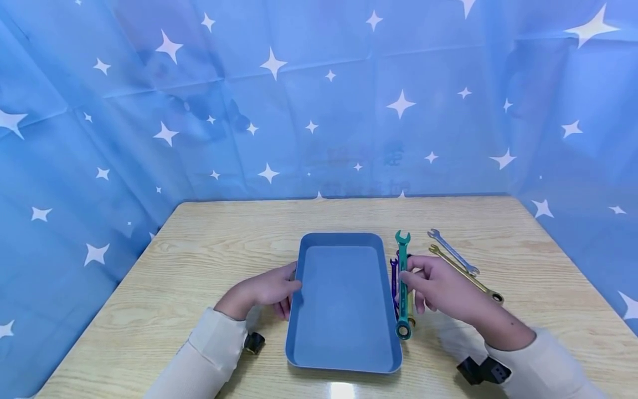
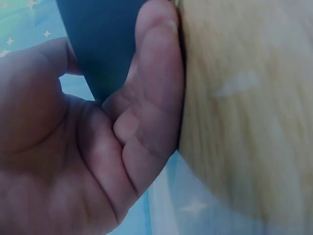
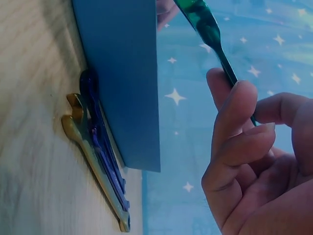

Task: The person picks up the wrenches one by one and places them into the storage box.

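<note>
My left hand grips the left side of a blue rectangular tray, thumb at its rim and fingers curled against the outside. In the left wrist view the tray wall passes between thumb and fingers. A green combination wrench is pinched between the thumb and fingers of my right hand, beside the tray's right edge. Its open end points away from me, its ring end toward me. The right wrist view shows the wrench raised above the table, level with the tray's rim or higher.
Purple wrenches and a gold wrench lie along the tray's right wall, partly hidden in the head view. Farther right, a silver wrench and another gold wrench rest on the wooden table. A starry blue curtain hangs behind.
</note>
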Action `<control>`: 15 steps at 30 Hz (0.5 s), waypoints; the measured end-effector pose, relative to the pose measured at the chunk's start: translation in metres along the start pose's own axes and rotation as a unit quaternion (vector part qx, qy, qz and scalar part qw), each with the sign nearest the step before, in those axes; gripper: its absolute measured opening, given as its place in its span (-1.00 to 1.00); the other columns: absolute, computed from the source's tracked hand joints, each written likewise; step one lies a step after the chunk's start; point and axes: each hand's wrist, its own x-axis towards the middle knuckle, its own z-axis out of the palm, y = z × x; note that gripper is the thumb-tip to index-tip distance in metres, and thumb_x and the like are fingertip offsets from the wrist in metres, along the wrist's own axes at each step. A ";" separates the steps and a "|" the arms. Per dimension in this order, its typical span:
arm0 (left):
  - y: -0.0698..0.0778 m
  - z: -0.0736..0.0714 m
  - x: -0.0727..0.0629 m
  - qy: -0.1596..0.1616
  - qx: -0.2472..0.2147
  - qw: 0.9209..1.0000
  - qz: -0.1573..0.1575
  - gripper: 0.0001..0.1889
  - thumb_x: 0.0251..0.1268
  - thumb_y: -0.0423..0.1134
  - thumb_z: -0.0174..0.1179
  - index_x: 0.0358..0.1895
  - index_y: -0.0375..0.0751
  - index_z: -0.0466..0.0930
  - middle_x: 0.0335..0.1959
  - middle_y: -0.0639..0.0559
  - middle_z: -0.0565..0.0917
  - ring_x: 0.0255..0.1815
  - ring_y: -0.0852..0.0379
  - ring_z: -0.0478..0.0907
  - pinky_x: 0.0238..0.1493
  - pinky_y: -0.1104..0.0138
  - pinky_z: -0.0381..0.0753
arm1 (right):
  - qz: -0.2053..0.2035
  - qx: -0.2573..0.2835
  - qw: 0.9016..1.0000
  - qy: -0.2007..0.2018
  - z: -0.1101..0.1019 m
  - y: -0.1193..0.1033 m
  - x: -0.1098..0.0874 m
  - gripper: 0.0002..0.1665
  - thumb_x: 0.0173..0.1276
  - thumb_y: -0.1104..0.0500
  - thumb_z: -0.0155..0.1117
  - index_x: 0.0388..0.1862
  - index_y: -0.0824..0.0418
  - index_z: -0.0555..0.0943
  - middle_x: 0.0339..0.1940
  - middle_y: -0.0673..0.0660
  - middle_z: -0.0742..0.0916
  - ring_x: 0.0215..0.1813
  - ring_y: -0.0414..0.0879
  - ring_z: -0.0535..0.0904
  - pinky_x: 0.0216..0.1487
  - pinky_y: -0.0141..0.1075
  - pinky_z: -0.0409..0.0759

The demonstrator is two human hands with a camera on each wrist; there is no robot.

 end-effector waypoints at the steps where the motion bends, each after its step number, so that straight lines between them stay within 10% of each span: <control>1: 0.000 0.000 0.000 -0.002 0.000 1.000 0.000 -0.40 0.52 -0.22 -0.21 0.57 -0.01 -0.05 -0.56 -0.19 0.70 -0.61 -0.07 0.69 -0.53 0.13 0.74 | -0.002 0.001 1.000 -0.004 0.001 0.000 0.000 -0.57 0.58 -0.03 0.06 -0.33 0.32 0.39 -0.76 0.15 0.52 -0.56 0.26 0.63 -0.68 -0.28 0.40; 15: 0.001 -0.001 0.000 -0.007 0.021 1.000 0.000 -0.32 0.49 -0.24 -0.18 0.61 0.04 -0.15 -0.47 -0.16 0.71 -0.58 -0.07 0.69 -0.50 0.12 0.74 | -0.020 0.024 0.997 -0.071 0.008 0.007 0.006 -0.59 0.58 0.01 0.06 -0.30 0.34 0.33 -0.66 0.30 0.62 -0.56 0.15 0.66 -0.63 -0.20 0.57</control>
